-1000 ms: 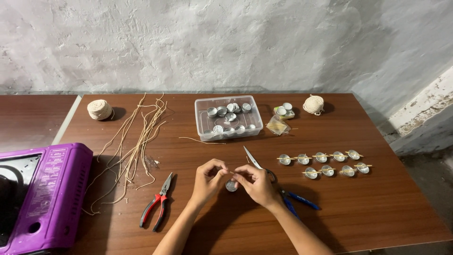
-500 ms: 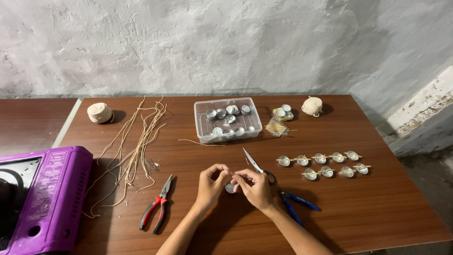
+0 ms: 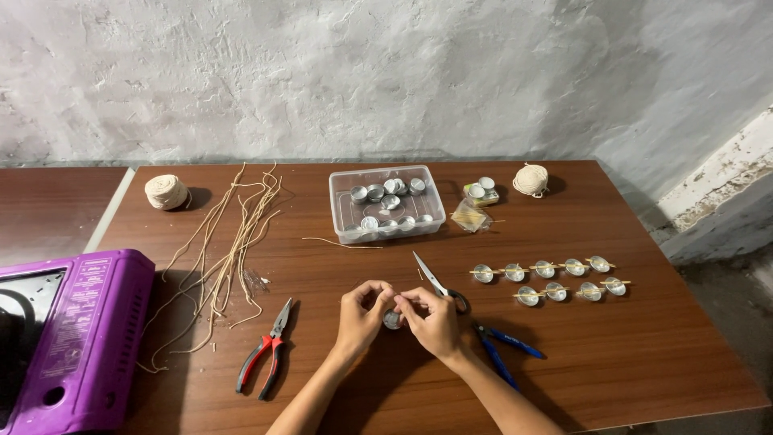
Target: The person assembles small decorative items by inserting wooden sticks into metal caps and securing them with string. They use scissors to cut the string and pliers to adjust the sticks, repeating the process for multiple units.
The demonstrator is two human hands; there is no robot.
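Both hands, left hand [image 3: 360,316] and right hand [image 3: 435,321], meet fingertip to fingertip at the near table [image 3: 628,362] edge, pinching one small metal cup [image 3: 392,319] between them, scissors [image 3: 475,322] just right, pliers [image 3: 266,354] left, tub [image 3: 386,203] beyond.

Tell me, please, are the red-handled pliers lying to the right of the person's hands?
No, the pliers lie on the table to the left of both hands, beside the left hand.
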